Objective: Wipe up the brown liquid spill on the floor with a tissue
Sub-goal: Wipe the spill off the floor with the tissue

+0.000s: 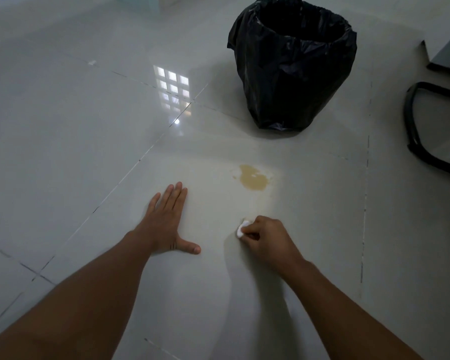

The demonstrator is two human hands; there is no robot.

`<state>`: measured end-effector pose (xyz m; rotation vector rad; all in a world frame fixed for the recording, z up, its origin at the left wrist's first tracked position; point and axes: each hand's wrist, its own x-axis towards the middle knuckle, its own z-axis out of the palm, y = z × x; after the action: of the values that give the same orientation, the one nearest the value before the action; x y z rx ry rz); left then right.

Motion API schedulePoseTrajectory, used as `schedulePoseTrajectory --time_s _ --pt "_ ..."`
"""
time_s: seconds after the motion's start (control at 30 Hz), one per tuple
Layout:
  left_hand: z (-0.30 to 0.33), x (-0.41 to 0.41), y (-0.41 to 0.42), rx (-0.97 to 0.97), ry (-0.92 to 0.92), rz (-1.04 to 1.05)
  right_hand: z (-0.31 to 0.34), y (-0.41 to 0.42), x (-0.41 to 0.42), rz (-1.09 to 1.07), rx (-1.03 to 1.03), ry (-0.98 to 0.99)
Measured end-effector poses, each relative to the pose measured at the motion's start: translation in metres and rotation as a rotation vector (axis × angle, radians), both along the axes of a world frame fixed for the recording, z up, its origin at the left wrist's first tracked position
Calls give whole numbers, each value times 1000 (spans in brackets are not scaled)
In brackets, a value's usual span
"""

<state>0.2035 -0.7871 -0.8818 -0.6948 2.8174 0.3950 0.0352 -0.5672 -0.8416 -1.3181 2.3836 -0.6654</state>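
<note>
- Our left hand [164, 227] lies flat on the floor [63, 141], fingers spread, gripping nothing.
- Our right hand [266, 237] is clenched round a small white tissue [241, 228], near the floor.
- Brown spill [253, 177] sits just beyond the tissue, w/ a gap btwn them.
- Black-bagged bin [292, 66] stands further back.
</note>
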Motion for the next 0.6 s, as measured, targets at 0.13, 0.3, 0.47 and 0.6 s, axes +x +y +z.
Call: schedulePoseTrajectory --time_s 0.13,0.3,0.47,0.6 --pt "-1 0 3 -7 39 16 -6 -23 15 -101 10 68" --pt "-1 -8 21 15 205 185 7 -9 -45 -457 95 128" --pt "-8 -36 33 -27 363 409 19 12 -80 -668 198 -141" --pt "-10 -47 22 -75 375 346 25 8 -72 -632 161 -330"
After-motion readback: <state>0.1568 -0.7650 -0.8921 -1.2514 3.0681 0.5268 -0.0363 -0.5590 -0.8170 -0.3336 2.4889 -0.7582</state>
